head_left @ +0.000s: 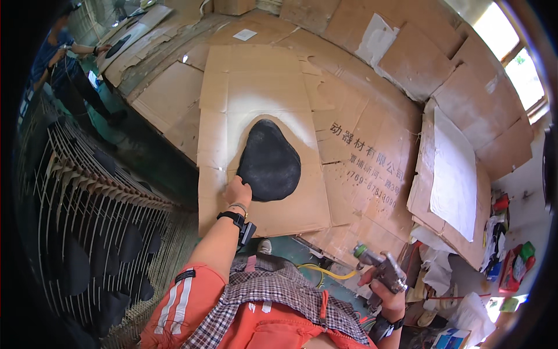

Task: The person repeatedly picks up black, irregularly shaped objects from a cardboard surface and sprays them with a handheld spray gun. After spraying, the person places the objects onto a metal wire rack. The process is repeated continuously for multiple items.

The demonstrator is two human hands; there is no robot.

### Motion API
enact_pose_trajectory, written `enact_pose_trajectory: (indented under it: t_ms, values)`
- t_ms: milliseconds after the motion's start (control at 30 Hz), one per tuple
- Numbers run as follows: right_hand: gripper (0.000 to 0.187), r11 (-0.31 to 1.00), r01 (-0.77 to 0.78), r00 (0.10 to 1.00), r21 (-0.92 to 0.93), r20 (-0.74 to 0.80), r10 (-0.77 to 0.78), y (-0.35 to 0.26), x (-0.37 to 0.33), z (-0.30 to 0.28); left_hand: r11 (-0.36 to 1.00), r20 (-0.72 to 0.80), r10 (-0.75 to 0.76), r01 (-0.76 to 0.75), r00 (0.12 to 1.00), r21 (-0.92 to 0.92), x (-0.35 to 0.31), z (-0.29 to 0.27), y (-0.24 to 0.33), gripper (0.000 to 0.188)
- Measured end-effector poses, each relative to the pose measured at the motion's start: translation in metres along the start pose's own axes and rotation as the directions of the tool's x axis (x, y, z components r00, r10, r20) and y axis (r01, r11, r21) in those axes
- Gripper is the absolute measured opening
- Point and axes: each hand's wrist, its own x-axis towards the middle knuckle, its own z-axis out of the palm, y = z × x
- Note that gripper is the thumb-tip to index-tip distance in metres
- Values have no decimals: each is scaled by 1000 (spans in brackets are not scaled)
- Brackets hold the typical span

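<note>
The person is standing over a workbench lined with flattened cardboard sheets (360,145), leaning in from the near edge. The left hand (237,191) is reaching forward and resting on the lower left rim of a black, rounded, egg-shaped piece (269,161) — fingers curled down onto its edge, touching it, though how firmly they are gripping I cannot tell. The black piece is lying flat on a pale cardboard panel (256,99), ringed by a whitish haze of overspray. The right hand (388,294) is hanging low and well apart from the piece, fingers wrapped closed around the handle of a metal spray gun (381,269), nozzle pointing up and to the left. A yellow hose (325,272) is trailing below the bench edge. To the left a wire rack (93,232) is holding more dark pieces — farther back another person (67,70) is working at a second table.
</note>
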Motion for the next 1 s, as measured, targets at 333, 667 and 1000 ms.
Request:
enact_pose_trajectory:
  t_ms: [333,667,1000]
  values:
    - [52,998,-69,997,3,-29,69,-1,-11,-18,955,-15,60,-61,998,-289,18,22,-8,13]
    - [48,998,-20,996,64,-84,26,4,-11,-15,181,370,-158,395,916,-901,29,46,-17,36]
    - [51,999,-42,994,-32,-100,38,14,-4,-29,354,373,22,341,928,-871,13,22,27,42]
